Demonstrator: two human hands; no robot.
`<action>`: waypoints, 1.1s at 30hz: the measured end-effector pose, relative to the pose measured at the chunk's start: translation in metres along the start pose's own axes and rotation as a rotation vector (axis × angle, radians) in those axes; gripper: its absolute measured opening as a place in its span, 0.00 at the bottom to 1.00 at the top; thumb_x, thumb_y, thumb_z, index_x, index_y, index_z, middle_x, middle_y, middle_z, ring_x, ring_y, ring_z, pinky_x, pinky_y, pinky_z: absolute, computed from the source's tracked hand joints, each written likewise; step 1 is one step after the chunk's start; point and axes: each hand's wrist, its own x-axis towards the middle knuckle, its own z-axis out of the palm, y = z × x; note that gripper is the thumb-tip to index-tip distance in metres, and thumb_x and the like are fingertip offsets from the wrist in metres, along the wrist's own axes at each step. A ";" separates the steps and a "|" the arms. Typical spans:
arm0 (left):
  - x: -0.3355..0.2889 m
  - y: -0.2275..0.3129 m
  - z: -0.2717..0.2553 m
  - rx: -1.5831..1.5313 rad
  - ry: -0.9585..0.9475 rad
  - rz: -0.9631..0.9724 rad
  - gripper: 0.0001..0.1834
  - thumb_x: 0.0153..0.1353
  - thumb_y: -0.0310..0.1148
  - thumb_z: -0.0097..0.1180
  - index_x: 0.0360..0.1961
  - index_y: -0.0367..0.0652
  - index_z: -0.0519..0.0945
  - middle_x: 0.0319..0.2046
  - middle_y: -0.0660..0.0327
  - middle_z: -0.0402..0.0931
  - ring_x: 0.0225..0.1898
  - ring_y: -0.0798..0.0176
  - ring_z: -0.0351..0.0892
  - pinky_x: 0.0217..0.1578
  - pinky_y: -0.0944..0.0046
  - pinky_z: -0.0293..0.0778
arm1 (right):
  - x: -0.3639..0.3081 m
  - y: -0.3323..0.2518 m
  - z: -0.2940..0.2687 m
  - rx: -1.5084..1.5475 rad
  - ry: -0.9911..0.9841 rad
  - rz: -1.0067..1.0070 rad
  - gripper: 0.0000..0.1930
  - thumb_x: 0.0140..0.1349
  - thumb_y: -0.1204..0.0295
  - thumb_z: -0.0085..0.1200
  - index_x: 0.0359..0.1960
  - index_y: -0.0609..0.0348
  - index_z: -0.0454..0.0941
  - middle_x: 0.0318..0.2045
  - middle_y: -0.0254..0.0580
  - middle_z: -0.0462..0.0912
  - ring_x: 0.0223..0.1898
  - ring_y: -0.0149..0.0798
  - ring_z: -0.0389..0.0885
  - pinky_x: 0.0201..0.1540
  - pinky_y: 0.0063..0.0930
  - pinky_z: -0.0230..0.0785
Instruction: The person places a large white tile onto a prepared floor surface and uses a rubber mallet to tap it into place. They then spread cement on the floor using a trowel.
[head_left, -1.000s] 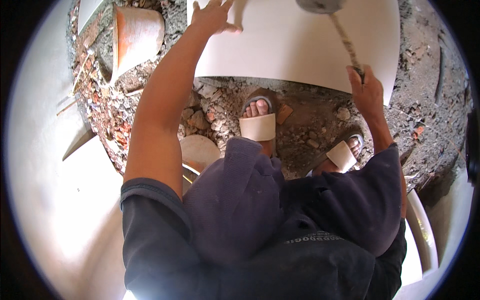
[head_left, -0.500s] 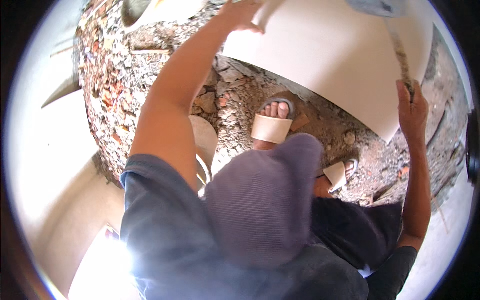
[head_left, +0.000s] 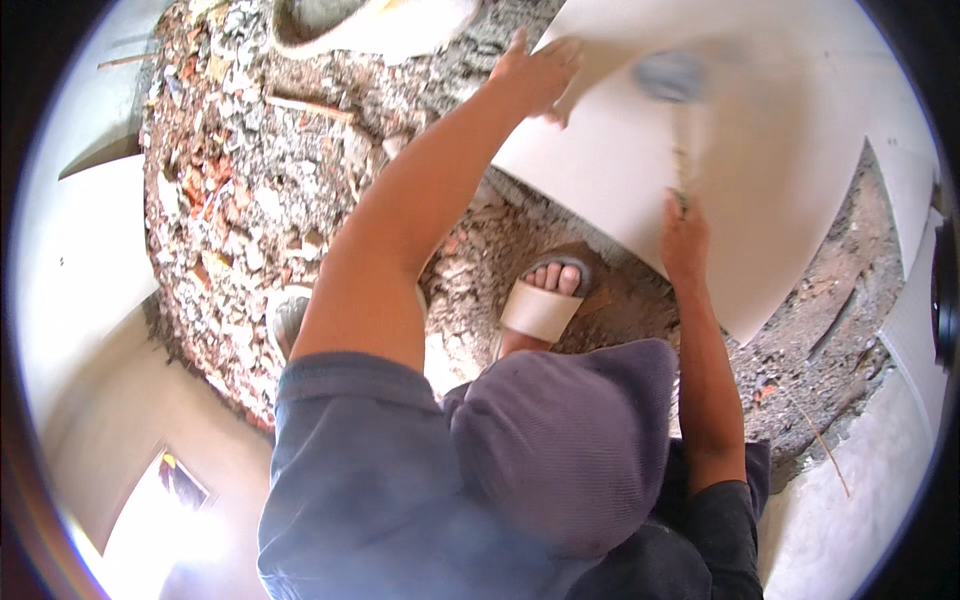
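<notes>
A large white panel (head_left: pixel 610 150) spans the upper right, over rubble ground. At its upper left edge is my left hand (head_left: pixel 535 80), fingers apart, touching the panel near that edge. My right hand (head_left: pixel 685 240) is closed around the mottled, stick-like handle of a hand tool (head_left: pixel 670 77). The tool's grey-blue head is smeared by motion over the middle of the panel, so its exact kind does not show. Whether the head touches the panel I cannot tell.
Broken brick and stone rubble (head_left: pixel 240 190) covers the left side, with a wooden stick (head_left: pixel 310 107) on it. A whitish rounded container (head_left: pixel 375 40) stands at the top left. My sandaled foot (head_left: pixel 540 305) is below the panel. A pale wall (head_left: pixel 90 240) bounds the left.
My right hand has swung left with the tool, bringing its head from the panel's far edge to the middle. My left hand now shows fully, lower and further right in view.
</notes>
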 end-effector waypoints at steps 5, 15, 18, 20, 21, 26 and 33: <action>0.000 0.001 -0.007 -0.084 -0.056 -0.019 0.59 0.50 0.64 0.61 0.74 0.51 0.43 0.75 0.64 0.34 0.75 0.65 0.38 0.70 0.36 0.41 | 0.046 -0.009 0.010 0.188 -0.053 0.152 0.21 0.68 0.54 0.50 0.34 0.64 0.72 0.23 0.54 0.79 0.27 0.57 0.79 0.31 0.48 0.69; -0.001 -0.003 -0.013 -0.176 -0.088 0.019 0.59 0.51 0.60 0.63 0.74 0.49 0.43 0.75 0.63 0.34 0.75 0.64 0.34 0.70 0.36 0.39 | 0.132 -0.013 0.038 0.013 -0.010 0.083 0.25 0.69 0.49 0.45 0.37 0.64 0.74 0.27 0.55 0.80 0.31 0.58 0.80 0.36 0.48 0.70; 0.000 -0.004 -0.012 -0.191 -0.109 0.019 0.60 0.49 0.60 0.65 0.74 0.50 0.42 0.75 0.64 0.35 0.75 0.64 0.36 0.70 0.34 0.39 | 0.130 -0.008 0.030 -0.161 -0.089 0.089 0.25 0.69 0.49 0.45 0.37 0.64 0.75 0.26 0.54 0.80 0.30 0.56 0.80 0.35 0.46 0.71; 0.001 -0.003 -0.008 -0.144 -0.089 -0.010 0.59 0.51 0.62 0.62 0.74 0.49 0.40 0.75 0.64 0.34 0.75 0.63 0.36 0.70 0.35 0.39 | 0.116 -0.003 0.018 -0.039 0.040 0.004 0.24 0.68 0.50 0.46 0.37 0.64 0.76 0.25 0.54 0.79 0.29 0.55 0.80 0.35 0.45 0.71; 0.003 -0.003 -0.006 -0.150 -0.127 0.003 0.59 0.53 0.63 0.60 0.74 0.49 0.39 0.75 0.64 0.33 0.75 0.63 0.36 0.70 0.36 0.39 | 0.107 0.001 0.011 -0.031 -0.022 0.034 0.24 0.68 0.51 0.47 0.37 0.64 0.76 0.24 0.54 0.79 0.28 0.55 0.80 0.34 0.45 0.71; 0.004 -0.009 0.012 -0.289 0.037 0.074 0.58 0.48 0.58 0.66 0.72 0.43 0.50 0.74 0.59 0.41 0.75 0.59 0.37 0.67 0.33 0.48 | 0.058 0.019 -0.019 -0.289 -0.235 -0.074 0.20 0.66 0.55 0.52 0.33 0.65 0.75 0.20 0.55 0.77 0.25 0.57 0.79 0.29 0.47 0.70; 0.003 -0.009 0.012 -0.232 0.061 0.068 0.59 0.48 0.60 0.66 0.73 0.44 0.48 0.75 0.60 0.38 0.75 0.59 0.35 0.67 0.32 0.46 | 0.021 0.049 -0.057 -0.221 -0.398 -0.049 0.17 0.63 0.58 0.55 0.33 0.64 0.74 0.20 0.57 0.78 0.27 0.62 0.79 0.28 0.50 0.68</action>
